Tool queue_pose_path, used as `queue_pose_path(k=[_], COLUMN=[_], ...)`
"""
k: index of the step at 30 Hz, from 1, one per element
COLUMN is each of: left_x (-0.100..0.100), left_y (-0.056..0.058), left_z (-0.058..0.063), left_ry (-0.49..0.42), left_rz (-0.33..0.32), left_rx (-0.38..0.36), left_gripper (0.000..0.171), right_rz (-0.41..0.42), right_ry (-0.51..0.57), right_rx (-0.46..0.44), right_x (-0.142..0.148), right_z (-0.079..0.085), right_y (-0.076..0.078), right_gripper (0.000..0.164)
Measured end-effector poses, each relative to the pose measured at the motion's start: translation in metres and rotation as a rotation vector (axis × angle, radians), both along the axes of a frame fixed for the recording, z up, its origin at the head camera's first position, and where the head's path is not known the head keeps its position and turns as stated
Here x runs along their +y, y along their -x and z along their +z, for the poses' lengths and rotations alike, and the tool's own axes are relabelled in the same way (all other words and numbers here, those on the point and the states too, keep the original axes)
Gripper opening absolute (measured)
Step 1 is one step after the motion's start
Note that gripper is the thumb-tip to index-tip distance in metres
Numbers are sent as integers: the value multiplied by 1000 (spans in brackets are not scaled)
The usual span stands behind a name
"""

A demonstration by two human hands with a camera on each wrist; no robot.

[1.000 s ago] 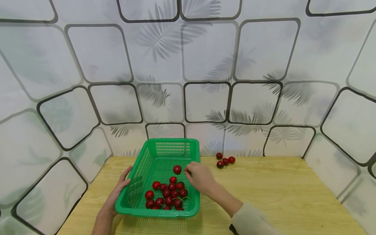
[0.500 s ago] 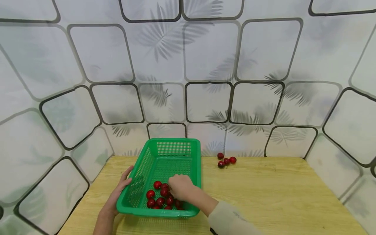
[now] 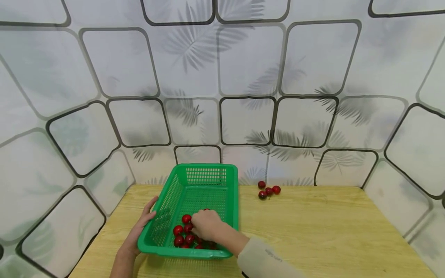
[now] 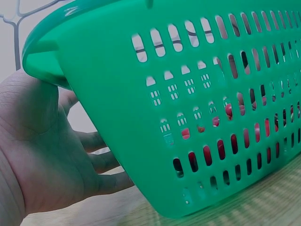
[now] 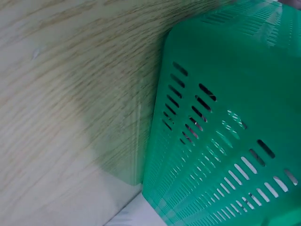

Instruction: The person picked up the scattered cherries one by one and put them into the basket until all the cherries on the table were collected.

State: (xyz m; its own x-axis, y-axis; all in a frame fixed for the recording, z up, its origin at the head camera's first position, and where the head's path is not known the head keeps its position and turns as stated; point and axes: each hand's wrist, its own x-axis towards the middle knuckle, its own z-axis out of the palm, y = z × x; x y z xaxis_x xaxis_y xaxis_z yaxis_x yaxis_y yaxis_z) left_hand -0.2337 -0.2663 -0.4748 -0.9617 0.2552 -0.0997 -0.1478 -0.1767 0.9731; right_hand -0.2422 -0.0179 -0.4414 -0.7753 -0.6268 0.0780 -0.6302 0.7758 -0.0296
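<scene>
The green plastic basket (image 3: 232,193) has slotted walls and stands on the table. Dark red cherries (image 3: 178,230) lie in its near half. At the basket's left side, my left hand (image 3: 137,227) holds the rim, thumb over it and fingers along the outer wall; the left wrist view shows that hand (image 4: 51,150) beside the basket's corner. My right hand (image 3: 207,226) reaches down among the cherries, knuckles up and fingers bent downward. It covers part of the pile. Its fingertips are hidden, so I cannot tell whether they pinch a cherry.
Several loose cherries (image 3: 269,191) lie together on the wooden table (image 3: 313,227), to the right of the basket near the table's back edge. A patterned cloth (image 3: 243,119) hangs behind the table and along both sides.
My right hand has gone from the basket's right side down and left into the cherries. A cherry seen beside its fingertips earlier no longer shows there. The left hand keeps its place.
</scene>
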Motion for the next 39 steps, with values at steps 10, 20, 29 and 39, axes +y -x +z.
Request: queue_pose_path(k=[10,20,29,39], left_x=[0,0,-4,-3], left_y=[0,2,0,1], left_z=[2,1,-6,-4], left_ry=[0,15,6,-10], left_rz=[5,-7,-42,-31], left_rx=[12,5,34,45], left_gripper=[58,60,55,53], right_rz=[-15,-489,-535,-475], right_ry=[394,620,237,275], right_rx=[1,-25,-295,-246], right_x=[27,148,209,212], right_z=[22,13,-32,-37], right_y=[12,62,78,79], right_gripper=[25,25,54,26])
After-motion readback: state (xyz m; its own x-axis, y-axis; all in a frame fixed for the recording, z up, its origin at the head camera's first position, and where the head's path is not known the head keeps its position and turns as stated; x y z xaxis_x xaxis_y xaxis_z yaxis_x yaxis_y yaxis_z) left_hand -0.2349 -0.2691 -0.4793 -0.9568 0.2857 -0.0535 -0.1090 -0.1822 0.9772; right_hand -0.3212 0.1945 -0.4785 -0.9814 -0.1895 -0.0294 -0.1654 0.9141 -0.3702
